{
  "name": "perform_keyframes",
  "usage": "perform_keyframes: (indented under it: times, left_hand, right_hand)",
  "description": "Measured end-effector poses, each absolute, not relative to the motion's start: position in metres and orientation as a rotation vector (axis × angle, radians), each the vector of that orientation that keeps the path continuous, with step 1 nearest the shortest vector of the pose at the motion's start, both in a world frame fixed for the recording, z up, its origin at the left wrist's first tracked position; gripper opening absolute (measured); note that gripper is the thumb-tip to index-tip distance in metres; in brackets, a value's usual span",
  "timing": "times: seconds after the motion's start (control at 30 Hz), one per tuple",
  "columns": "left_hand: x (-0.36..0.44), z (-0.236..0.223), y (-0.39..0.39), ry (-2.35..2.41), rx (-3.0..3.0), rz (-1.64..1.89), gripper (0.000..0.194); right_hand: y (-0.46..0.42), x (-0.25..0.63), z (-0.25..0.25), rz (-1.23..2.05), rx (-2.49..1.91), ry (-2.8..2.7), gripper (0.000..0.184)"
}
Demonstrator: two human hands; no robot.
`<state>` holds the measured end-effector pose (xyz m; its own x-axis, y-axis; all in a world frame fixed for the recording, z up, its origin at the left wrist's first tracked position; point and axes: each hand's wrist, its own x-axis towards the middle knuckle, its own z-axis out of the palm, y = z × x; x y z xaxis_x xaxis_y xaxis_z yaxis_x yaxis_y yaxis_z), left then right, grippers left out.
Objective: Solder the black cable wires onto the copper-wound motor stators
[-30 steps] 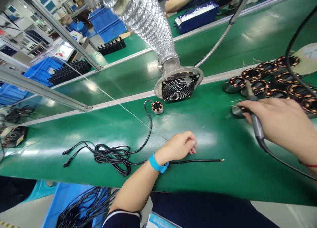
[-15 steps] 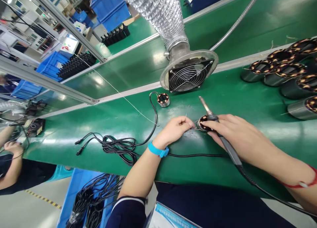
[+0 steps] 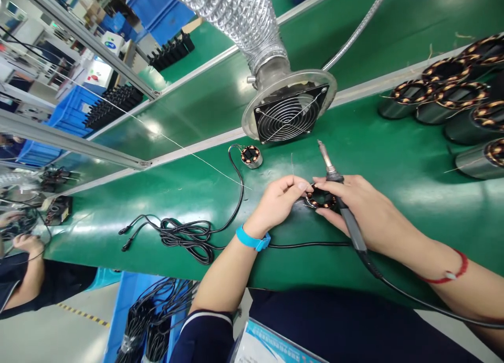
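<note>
My right hand (image 3: pixel 364 210) is closed around a soldering iron (image 3: pixel 339 195), whose tip points up and away toward the fan, and its fingers also hold a small copper-wound stator (image 3: pixel 321 199) on the green bench. My left hand (image 3: pixel 280 200), with a blue wrist strap, pinches the stator's left edge, where a thin wire lead stands up. A black cable (image 3: pixel 307 245) lies on the bench just below both hands.
A fume extractor fan (image 3: pixel 289 113) on a silver duct stands behind the hands. Another stator (image 3: pixel 251 156) with a black cable and coiled cable bundle (image 3: pixel 185 239) lies to the left. Several stators (image 3: pixel 452 97) stand at the right. Another person's hand (image 3: pixel 25 243) works at far left.
My right hand brought a stator from the pile at right to the bench's middle, still holding the iron. My left hand rose off the black cable and pinched the stator.
</note>
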<state>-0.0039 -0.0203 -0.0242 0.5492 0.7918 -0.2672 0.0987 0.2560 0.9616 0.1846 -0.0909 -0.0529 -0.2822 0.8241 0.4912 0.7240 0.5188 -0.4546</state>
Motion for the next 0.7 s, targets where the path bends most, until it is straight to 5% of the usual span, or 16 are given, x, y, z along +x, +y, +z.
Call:
perform_keyframes:
  times: [0.23,0.7]
  left_hand:
    - [-0.035,-0.019,-0.012,0.876,1.412,0.254,0.039]
    - [-0.026,-0.026,-0.017,0.853,1.326,0.337,0.027]
  right_hand:
    - [-0.09,0.186,-0.054,0.173,-1.294,-2.063,0.032]
    - [-0.09,0.192,-0.056,0.203,-1.381,-2.031,0.035]
